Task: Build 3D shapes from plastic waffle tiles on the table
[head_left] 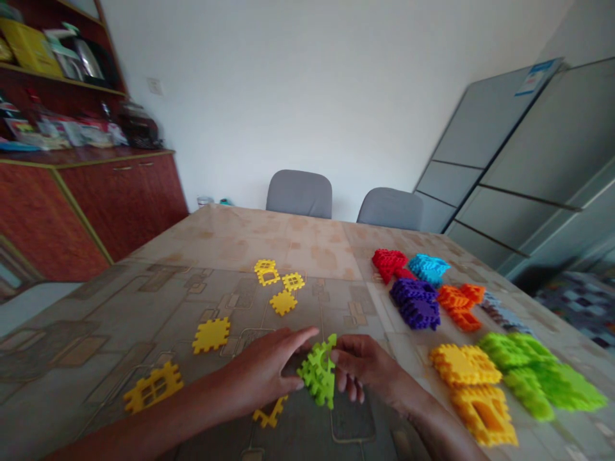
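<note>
Light-green interlocking tiles (318, 372) with notched edges stand bunched together just above the table, between my hands. My left hand (271, 362) grips them from the left, thumb in front and fingers partly hidden behind. On the other side my right hand (368, 368) pinches the edge of a green tile between thumb and index finger, with its other fingers curled below. A yellow frame tile (270, 411) lies partly hidden under my left wrist. Further left are a solid yellow tile (212, 335) and a yellow window tile (154, 387), near my left forearm.
Several yellow tiles (283, 302) lie mid-table. Sorted stacks stand at right: red (389, 262), blue (429, 267), purple (416, 303), orange (461, 306), grey (504, 312), yellow-orange (480, 390) and green (541, 371). Two grey chairs (298, 193) stand beyond the table's far edge.
</note>
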The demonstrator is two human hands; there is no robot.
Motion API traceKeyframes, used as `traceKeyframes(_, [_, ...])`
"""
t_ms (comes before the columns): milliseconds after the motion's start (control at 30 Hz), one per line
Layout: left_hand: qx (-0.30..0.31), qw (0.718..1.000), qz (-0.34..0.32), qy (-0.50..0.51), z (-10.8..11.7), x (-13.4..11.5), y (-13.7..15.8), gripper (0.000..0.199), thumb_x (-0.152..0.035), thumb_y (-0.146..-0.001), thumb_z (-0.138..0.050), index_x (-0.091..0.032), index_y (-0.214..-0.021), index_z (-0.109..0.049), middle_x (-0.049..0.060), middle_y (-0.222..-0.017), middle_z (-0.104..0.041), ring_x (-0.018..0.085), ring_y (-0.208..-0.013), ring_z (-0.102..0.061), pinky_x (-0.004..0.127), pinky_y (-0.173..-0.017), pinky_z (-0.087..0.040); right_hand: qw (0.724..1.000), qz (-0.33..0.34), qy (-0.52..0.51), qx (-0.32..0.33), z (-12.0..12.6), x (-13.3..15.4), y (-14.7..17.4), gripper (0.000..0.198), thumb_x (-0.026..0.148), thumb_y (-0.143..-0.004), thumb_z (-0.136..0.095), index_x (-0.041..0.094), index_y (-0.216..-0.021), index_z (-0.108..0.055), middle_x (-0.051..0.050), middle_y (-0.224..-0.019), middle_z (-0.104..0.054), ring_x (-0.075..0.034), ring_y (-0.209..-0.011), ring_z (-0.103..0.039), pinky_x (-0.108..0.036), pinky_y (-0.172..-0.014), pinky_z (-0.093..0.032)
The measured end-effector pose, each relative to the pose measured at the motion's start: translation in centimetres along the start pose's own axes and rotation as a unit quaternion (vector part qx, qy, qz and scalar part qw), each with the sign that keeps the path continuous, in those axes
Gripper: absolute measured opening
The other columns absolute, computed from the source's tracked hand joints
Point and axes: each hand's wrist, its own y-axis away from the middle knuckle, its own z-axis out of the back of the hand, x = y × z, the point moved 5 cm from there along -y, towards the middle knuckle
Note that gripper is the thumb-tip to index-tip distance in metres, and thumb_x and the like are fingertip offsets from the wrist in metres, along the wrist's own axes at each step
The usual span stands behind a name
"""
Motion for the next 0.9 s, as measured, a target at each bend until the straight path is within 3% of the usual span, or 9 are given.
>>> traceKeyframes(233, [0.001, 1.0, 0.005, -0.009, -0.2, 0.1, -0.1, 0.082, -0.009, -0.071, -0.07, -0.028, -0.146, -0.044, 0.006, -0.144, -0.057, 0.025, -0.129, -0.055, 0.038, -0.11, -0.04, 0.985, 0.04, 0.157, -0.067, 0.0, 1.0, 1.0, 0.04, 0.055, -0.091, -0.054, 0.018, -0.077, -0.057, 0.003, -0.061, -0.055, -0.009, -0.05, -0.049, -0.02, -0.045, -0.034])
traceKeyframes(500, [-0.004, 1.0, -0.009, -0.013, -0.5, 0.0, 0.1, 0.075, -0.01, -0.076, -0.065, -0.03, -0.145, -0.045, 0.006, -0.14, -0.06, 0.025, -0.125, -0.057, 0.039, -0.108, -0.042, 0.965, 0.082, 0.235, -0.086, -0.1, 2.5, 1.7, 0.018, 0.031, -0.089, -0.057, 0.018, -0.077, -0.061, 0.003, -0.063, -0.055, -0.011, -0.056, -0.049, -0.021, -0.051, -0.033])
traceKeyframes(733, [-0.006, 1.0, -0.011, 0.004, -0.4, 0.0, 0.1, 0.082, -0.008, -0.07, -0.066, -0.033, -0.145, -0.045, 0.003, -0.137, -0.062, 0.024, -0.12, -0.06, 0.036, -0.104, -0.045, 0.961, 0.08, 0.261, -0.032, -0.1, 2.8, 2.6, 0.018, 0.022, -0.089, -0.054, 0.017, -0.075, -0.064, 0.003, -0.063, -0.058, -0.011, -0.057, -0.051, -0.021, -0.052, -0.032])
traceKeyframes(900, [-0.005, 1.0, -0.005, -0.021, -0.8, 0.0, -0.1, 0.081, -0.009, -0.071, -0.068, -0.032, -0.145, -0.045, 0.005, -0.138, -0.062, 0.026, -0.123, -0.058, 0.038, -0.105, -0.043, 0.955, 0.107, 0.272, -0.045, -0.5, 2.8, 2.1, 0.015, 0.019, -0.087, -0.054, 0.017, -0.079, -0.066, 0.003, -0.067, -0.059, -0.01, -0.06, -0.05, -0.021, -0.054, -0.031])
